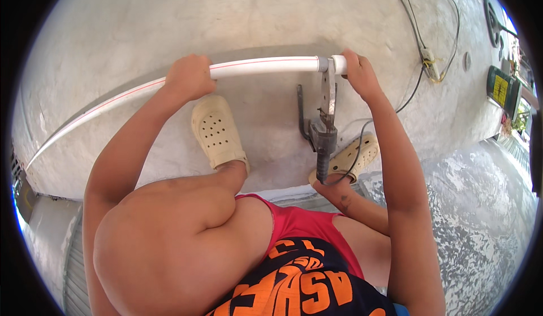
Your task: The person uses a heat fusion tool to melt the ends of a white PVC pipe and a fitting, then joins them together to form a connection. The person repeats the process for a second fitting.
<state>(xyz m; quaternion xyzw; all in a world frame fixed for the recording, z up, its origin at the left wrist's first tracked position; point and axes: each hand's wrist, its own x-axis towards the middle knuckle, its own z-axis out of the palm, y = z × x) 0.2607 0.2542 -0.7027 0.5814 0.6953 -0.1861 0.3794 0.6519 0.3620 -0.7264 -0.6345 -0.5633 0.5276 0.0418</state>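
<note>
My left hand (189, 77) is closed around a long white plastic pipe (266, 66) with a thin red stripe. The pipe runs out to the far left, looking bowed in the wide view. Its right end sits in the grey socket (323, 64) of a pipe welding iron (324, 138), which stands with its dark handle toward me. On the socket's other side is a short white pipe fitting (339, 65). My right hand (361, 74) grips that fitting, its palm and most of its fingers hidden from view.
A black metal stand (301, 109) props the iron on the grey concrete floor (169, 22). Its cord (362, 146) curves right toward an extension socket (430, 64). My feet, in beige clogs (218, 129), flank the iron. A green container (503, 92) with a yellow label stands far right.
</note>
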